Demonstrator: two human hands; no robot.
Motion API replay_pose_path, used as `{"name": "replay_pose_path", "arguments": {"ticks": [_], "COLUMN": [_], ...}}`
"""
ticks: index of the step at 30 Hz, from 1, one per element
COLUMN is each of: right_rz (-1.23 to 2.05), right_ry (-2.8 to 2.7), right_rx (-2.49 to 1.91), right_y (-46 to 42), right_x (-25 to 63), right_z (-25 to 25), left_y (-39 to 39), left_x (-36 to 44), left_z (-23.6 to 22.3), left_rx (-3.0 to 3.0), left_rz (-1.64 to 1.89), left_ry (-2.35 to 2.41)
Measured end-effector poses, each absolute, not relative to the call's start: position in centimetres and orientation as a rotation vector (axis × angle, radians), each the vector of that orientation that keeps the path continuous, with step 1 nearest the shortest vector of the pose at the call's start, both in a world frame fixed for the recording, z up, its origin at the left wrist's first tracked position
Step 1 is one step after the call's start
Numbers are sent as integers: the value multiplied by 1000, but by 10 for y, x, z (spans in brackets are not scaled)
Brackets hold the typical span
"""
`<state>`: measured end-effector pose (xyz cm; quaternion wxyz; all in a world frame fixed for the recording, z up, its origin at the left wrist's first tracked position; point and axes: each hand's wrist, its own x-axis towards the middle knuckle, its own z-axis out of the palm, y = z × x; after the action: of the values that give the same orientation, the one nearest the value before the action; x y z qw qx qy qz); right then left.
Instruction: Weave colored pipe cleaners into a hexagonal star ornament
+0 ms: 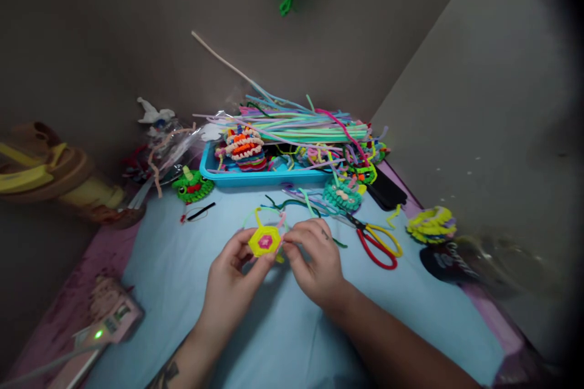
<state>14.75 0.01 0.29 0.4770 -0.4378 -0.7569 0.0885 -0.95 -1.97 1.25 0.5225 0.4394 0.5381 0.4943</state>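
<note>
A small yellow hexagon of wound pipe cleaners [258,247], pink in its middle, is gripped between the thumb and fingers of my left hand [228,279]. Pale green and pink pipe cleaner ends stick out behind it. At its right edge, my right hand [318,264] has thumb and forefinger pinched together around what looks like a thin pipe cleaner end, mostly hidden by the fingers. Loose pipe cleaner pieces [303,202] lie just beyond both hands. Scissors with one red and one yellow handle [378,245] rest to the right of my right hand.
A blue tray [269,179] piled with pipe cleaners [314,127] stands at the back. Around it sit a green frog-like figure [192,186], a teal woven piece [342,196] and a black phone [387,189]. Cups lie at left [86,188] and right [449,262].
</note>
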Motion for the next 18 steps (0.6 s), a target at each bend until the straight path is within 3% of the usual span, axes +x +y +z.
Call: {"name": "replay_pose_path", "arguments": {"ticks": [18], "right_rz": [381], "right_ry": [-1628], "right_rx": [-1117], "right_y": [1], "right_x": [144], "right_z": [6], "left_y": [-22], "left_x": [-8], "left_z": [13], "left_rx": [1192], "left_rz": [1102], "left_ry": [1364]}}
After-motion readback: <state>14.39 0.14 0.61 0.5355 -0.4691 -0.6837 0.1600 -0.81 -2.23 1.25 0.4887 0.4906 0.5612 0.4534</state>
